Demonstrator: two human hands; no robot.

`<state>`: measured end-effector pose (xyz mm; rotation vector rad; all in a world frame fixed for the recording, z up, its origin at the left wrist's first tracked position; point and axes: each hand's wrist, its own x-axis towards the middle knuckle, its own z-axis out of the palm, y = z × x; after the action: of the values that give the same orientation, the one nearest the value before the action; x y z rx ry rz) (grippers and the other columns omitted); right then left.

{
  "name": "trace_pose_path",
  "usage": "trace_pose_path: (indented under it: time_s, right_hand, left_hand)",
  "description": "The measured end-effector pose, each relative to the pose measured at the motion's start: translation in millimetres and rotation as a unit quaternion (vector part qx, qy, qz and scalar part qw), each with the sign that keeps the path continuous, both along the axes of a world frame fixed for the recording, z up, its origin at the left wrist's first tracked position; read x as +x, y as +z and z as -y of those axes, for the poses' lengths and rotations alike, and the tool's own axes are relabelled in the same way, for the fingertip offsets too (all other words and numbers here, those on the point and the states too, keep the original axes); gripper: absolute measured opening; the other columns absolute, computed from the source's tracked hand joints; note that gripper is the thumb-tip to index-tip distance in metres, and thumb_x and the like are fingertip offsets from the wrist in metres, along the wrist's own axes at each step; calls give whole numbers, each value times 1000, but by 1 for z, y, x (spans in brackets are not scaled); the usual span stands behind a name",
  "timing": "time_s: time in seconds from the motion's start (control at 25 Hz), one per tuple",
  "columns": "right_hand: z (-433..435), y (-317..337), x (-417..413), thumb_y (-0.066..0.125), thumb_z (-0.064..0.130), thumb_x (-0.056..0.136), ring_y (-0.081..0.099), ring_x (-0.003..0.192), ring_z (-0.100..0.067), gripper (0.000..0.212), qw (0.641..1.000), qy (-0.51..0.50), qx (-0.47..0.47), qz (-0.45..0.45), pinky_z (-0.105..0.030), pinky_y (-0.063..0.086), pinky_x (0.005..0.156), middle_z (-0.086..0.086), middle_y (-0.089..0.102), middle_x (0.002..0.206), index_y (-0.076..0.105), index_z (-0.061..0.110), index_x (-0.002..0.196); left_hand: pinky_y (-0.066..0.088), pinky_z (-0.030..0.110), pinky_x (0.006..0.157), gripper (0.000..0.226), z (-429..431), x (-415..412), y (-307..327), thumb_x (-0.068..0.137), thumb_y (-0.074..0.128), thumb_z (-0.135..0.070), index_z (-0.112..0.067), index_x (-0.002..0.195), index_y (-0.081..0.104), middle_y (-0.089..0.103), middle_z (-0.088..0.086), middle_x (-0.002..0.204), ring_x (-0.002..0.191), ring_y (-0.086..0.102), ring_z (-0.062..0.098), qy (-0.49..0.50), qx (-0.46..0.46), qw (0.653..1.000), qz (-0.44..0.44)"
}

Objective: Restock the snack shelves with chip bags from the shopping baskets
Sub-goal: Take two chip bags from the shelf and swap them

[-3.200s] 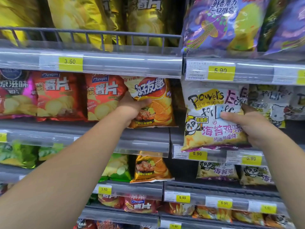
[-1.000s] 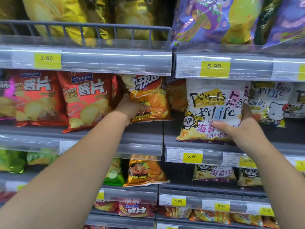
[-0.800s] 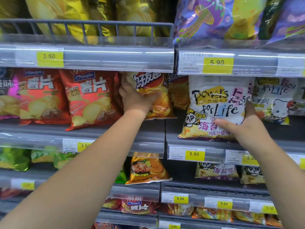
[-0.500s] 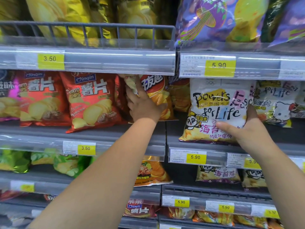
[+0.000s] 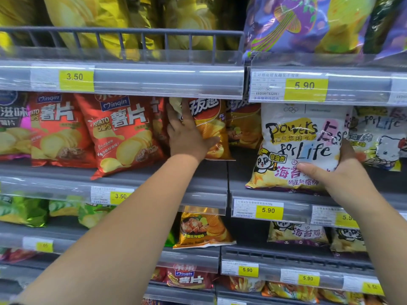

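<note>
An orange chip bag (image 5: 211,126) stands on the grey middle shelf (image 5: 198,172), beside the red bags. My left hand (image 5: 187,135) lies flat on its front with the fingers spread upward and the thumb across the lower part. To the right, a white "Powers Ease for Life" chip bag (image 5: 295,146) stands on the same shelf level. My right hand (image 5: 339,172) grips its lower right corner, thumb on the front and fingers behind the edge. No shopping basket is in view.
Red potato chip bags (image 5: 123,133) crowd the shelf left of the orange bag. A cartoon-cat bag (image 5: 378,139) stands right of the white one. Yellow bags (image 5: 92,16) and purple bags (image 5: 308,23) fill the top shelf behind a rail. More bags (image 5: 202,227) sit on lower shelves.
My left hand moved from the orange bag's lower left corner up onto its front, fingers now flat, and the bag sits further back. The white bag has settled lower on its shelf.
</note>
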<state>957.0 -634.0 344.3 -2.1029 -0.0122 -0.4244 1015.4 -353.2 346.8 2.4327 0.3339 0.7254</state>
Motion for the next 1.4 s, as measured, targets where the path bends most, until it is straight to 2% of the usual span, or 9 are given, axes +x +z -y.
trace_pose_path:
  time_s: [0.12,0.24,0.68,0.84,0.92,1.0,1.12,1.28,1.4]
  right_hand:
    - [0,-1,1,79,45,67,41,131,-34,105,1000,-1,-1,-3,-41,38,101,-14,44,146,20,17,151]
    - [0,-1,0,79,41,69,43,128,-30,103,1000,2,4,1,-37,37,98,-13,45,145,21,17,151]
    - [-2,4,-6,78,28,77,40,109,-16,93,1000,24,12,11,-27,32,87,-5,49,130,21,17,150]
    - [5,2,-1,81,37,71,37,134,-28,106,1000,17,14,0,-32,34,98,-11,38,150,17,19,153]
    - [12,2,1,82,43,66,36,137,-28,111,1000,16,10,-2,-35,35,103,-9,37,152,17,19,153]
    - [16,3,3,82,50,62,40,133,-28,112,1000,22,-13,-15,-35,38,103,-8,42,148,23,18,151]
    - [31,5,4,78,74,49,43,127,-30,110,996,4,-85,-13,-39,44,100,-7,46,138,38,26,139]
    - [49,5,5,82,64,57,46,118,-15,109,995,55,-64,-58,-34,44,94,9,43,132,30,26,145]
    - [53,1,7,85,64,51,60,109,-20,104,996,70,-24,-47,-40,55,90,4,56,130,38,30,137]
  left_hand:
    - [18,42,115,108,16,-12,-5,72,74,-54,-25,152,7,4,16,157,142,12,35,89,58,994,36]
    - [32,43,101,64,25,-13,-12,77,74,-40,-26,130,40,29,8,136,126,30,32,15,141,990,28]
    - [36,41,99,52,6,-9,-11,82,72,-30,-34,124,43,28,2,126,122,31,29,-54,211,975,-42]
    - [41,39,103,51,34,-39,-6,84,70,-42,-30,128,49,47,-2,129,120,46,17,-224,-24,974,22]
    - [45,37,102,83,57,-55,-3,77,71,-57,-30,144,31,48,-7,138,121,51,11,-323,-164,931,-31]
    - [42,32,104,108,78,-62,-2,68,71,-67,-37,151,9,43,-10,146,129,47,11,-347,-167,919,-89]
    - [39,19,88,102,108,-65,0,79,75,-43,-34,153,5,52,-11,133,112,51,7,-339,-142,927,-74]
    - [45,29,85,64,131,-64,7,82,71,-50,-30,134,39,53,-10,111,100,59,15,-280,-172,940,-97]
    - [41,27,63,65,146,-64,19,79,62,-66,-12,115,52,51,-4,87,70,47,9,-238,-236,924,-186]
